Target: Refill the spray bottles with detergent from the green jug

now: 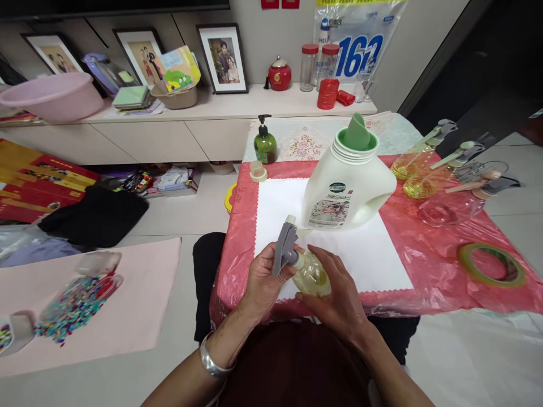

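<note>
A clear spray bottle [313, 276] with pale yellow liquid in its base is tilted over the near edge of the table, between my two hands. My left hand [263, 278] is closed around its neck, by the grey trigger head [285, 249]. My right hand [339, 294] wraps the bottle's body from the right side. Just beyond them stands a large white detergent jug [326, 186], uncapped, with a green spout [357, 134] showing in its mouth. A translucent cap [258, 170] rests at the upper left of the white sheet [280, 203].
On the red plastic cover [237, 237], several spray bottles stand at the right, including a pink one [452, 208], with a roll of tape [492, 264] nearer. A green pump bottle [265, 144] stands at the back left. Beads [74, 308] lie on a pink mat at left.
</note>
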Demonstrator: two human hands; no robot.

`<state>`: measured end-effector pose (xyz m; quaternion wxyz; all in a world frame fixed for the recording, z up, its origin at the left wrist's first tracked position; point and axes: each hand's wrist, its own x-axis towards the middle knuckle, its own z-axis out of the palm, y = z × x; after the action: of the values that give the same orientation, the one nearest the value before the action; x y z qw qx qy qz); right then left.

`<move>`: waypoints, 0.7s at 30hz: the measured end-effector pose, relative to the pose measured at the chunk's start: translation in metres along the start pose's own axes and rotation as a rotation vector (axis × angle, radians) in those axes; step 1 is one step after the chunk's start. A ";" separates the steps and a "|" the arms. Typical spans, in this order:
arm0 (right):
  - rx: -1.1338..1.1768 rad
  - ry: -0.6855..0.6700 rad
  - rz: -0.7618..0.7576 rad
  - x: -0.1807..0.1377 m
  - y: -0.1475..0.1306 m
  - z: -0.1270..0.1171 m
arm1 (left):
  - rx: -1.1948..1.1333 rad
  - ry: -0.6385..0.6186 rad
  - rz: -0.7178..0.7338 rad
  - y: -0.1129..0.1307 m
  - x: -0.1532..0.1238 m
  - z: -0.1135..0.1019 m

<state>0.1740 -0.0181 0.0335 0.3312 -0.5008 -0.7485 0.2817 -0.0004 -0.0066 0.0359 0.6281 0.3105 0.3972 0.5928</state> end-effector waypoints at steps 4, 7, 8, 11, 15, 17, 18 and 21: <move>0.056 -0.004 0.022 0.001 -0.002 0.000 | -0.026 -0.086 0.009 0.001 0.000 0.001; 0.091 -0.016 0.031 0.002 -0.004 0.001 | -0.012 -0.109 0.014 -0.002 -0.001 0.000; 0.100 -0.022 0.031 0.002 -0.005 0.001 | -0.004 -0.104 0.020 -0.004 -0.001 -0.001; 0.110 -0.034 0.024 0.002 -0.006 0.001 | 0.010 -0.063 0.030 -0.007 -0.001 -0.004; 0.106 -0.040 0.007 0.001 -0.004 -0.001 | 0.029 -0.053 -0.003 -0.004 -0.001 -0.005; 0.111 -0.050 0.011 0.001 -0.003 -0.002 | 0.031 -0.056 -0.025 -0.001 0.000 -0.005; 0.117 -0.054 0.016 0.001 -0.003 -0.001 | 0.025 -0.056 -0.030 0.001 0.001 -0.005; 0.126 -0.047 0.023 0.001 -0.003 0.000 | -0.007 -0.056 -0.013 0.004 0.002 -0.004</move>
<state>0.1722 -0.0182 0.0360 0.3412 -0.4809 -0.7309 0.3438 -0.0056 -0.0047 0.0374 0.6440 0.3222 0.3795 0.5809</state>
